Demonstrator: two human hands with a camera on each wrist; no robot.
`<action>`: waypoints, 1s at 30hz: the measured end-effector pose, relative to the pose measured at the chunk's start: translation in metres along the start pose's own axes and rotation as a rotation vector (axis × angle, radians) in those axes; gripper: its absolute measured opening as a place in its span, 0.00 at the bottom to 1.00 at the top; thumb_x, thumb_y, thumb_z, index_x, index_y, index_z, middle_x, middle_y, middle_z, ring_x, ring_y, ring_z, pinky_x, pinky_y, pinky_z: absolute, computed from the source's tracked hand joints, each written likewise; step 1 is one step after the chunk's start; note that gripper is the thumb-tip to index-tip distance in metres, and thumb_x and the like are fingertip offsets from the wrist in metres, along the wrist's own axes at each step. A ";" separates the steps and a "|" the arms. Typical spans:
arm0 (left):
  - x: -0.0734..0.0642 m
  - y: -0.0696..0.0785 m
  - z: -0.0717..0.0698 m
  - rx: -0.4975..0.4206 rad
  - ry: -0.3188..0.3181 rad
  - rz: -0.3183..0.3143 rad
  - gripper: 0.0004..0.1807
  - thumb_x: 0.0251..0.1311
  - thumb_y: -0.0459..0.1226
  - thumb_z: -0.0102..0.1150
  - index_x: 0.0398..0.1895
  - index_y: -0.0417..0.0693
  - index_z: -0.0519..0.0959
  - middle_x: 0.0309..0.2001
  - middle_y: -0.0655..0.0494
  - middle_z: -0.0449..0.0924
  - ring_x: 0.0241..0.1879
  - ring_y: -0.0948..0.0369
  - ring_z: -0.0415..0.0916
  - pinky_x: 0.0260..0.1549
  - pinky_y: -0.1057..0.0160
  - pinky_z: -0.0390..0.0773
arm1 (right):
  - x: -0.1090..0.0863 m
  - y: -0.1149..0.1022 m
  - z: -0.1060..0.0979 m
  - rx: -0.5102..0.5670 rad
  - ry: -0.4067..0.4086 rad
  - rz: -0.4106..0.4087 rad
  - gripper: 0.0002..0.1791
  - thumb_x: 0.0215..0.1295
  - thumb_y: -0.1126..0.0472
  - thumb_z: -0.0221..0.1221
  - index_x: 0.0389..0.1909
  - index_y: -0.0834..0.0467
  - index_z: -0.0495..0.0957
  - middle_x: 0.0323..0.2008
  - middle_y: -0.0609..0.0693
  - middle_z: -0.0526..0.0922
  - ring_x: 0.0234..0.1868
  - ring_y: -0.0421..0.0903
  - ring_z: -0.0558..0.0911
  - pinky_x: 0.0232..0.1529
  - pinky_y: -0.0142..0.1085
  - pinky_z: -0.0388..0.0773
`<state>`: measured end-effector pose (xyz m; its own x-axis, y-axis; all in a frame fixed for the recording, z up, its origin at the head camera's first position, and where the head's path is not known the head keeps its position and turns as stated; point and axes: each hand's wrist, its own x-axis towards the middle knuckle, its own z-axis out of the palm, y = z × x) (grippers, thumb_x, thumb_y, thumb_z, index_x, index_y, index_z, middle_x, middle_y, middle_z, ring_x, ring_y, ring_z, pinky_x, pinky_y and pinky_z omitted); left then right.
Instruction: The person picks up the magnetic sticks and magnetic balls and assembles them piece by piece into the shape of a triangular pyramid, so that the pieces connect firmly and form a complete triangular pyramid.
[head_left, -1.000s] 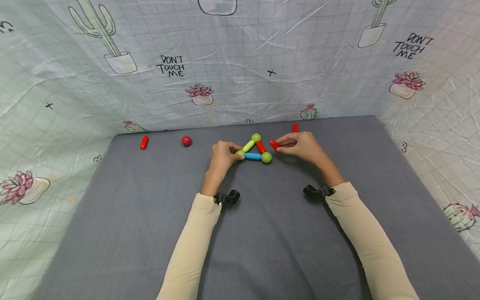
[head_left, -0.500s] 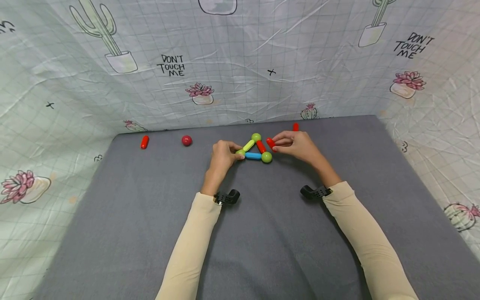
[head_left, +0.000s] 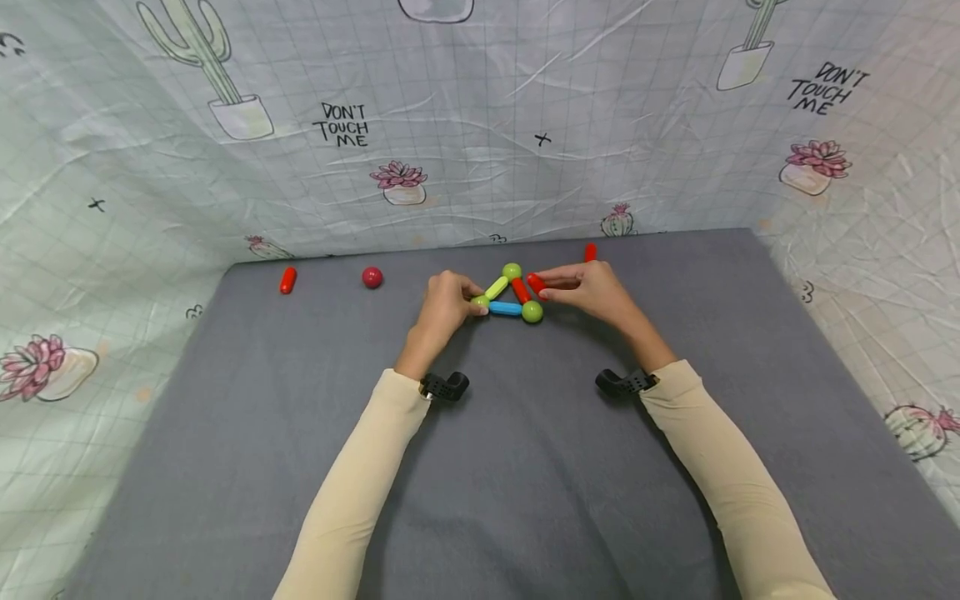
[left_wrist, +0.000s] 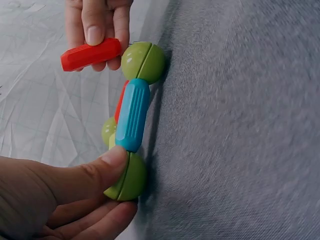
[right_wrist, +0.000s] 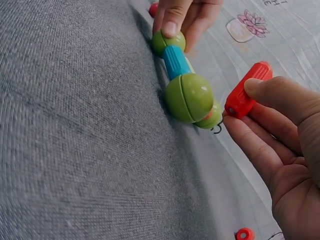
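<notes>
A flat triangle of magnetic building pieces rests on the grey cloth. Its corners are a left green ball [head_left: 481, 303], a far green ball [head_left: 512, 271] and a near-right green ball [head_left: 532, 312]. Between them run a yellow rod [head_left: 497, 288], a red rod [head_left: 521, 290] and a blue rod [left_wrist: 132, 115]. My left hand [head_left: 442, 312] pinches the left ball between thumb and fingers. In my right hand [head_left: 592, 292], thumb and fingertips hold a loose red magnetic rod [right_wrist: 249, 90], tilted above the cloth. It sits close to the near-right ball; a metal dot shows on its end.
A red rod [head_left: 288, 281] and a dark red ball [head_left: 372, 277] lie at the far left of the grey table cloth [head_left: 525, 467]. Another red rod [head_left: 591, 252] lies behind my right hand. A printed fabric backdrop [head_left: 487, 117] rises along the far edge.
My right hand has moved left with the red magnetic rod, bringing it nearer the triangle. My left hand keeps its pinch on the left ball, and the triangle keeps its shape.
</notes>
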<state>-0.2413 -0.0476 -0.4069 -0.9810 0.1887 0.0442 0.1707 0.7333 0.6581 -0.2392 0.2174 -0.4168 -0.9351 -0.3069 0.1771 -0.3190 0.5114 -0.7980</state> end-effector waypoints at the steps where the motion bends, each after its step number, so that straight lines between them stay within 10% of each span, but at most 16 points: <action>1: 0.002 0.000 -0.001 0.015 -0.014 0.010 0.16 0.49 0.34 0.80 0.43 0.44 0.90 0.40 0.50 0.90 0.42 0.56 0.85 0.43 0.57 0.83 | 0.000 0.000 0.001 0.001 -0.002 -0.006 0.18 0.62 0.57 0.73 0.53 0.54 0.88 0.44 0.52 0.90 0.44 0.46 0.89 0.41 0.35 0.85; 11: 0.006 -0.014 -0.013 -0.039 -0.186 0.043 0.16 0.54 0.34 0.77 0.47 0.44 0.88 0.46 0.48 0.88 0.47 0.55 0.85 0.45 0.57 0.83 | 0.002 0.000 0.007 0.050 -0.049 -0.022 0.17 0.63 0.59 0.71 0.52 0.58 0.86 0.46 0.53 0.89 0.47 0.47 0.88 0.49 0.39 0.84; 23: 0.031 -0.054 -0.017 -0.208 -0.322 0.328 0.16 0.54 0.32 0.77 0.47 0.43 0.88 0.47 0.49 0.87 0.47 0.57 0.85 0.49 0.61 0.83 | 0.005 -0.001 0.007 0.065 -0.094 -0.040 0.16 0.63 0.61 0.71 0.52 0.58 0.85 0.47 0.53 0.88 0.48 0.47 0.86 0.51 0.41 0.83; 30: 0.041 -0.055 -0.019 -0.204 -0.368 0.347 0.14 0.52 0.33 0.78 0.43 0.45 0.90 0.45 0.52 0.88 0.44 0.60 0.85 0.47 0.61 0.83 | 0.006 -0.001 0.006 0.066 -0.124 -0.012 0.18 0.65 0.61 0.70 0.53 0.61 0.83 0.48 0.57 0.87 0.50 0.50 0.85 0.53 0.43 0.82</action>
<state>-0.2929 -0.0924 -0.4266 -0.7668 0.6404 0.0432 0.4218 0.4521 0.7860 -0.2437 0.2101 -0.4184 -0.9035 -0.4120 0.1176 -0.3157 0.4547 -0.8328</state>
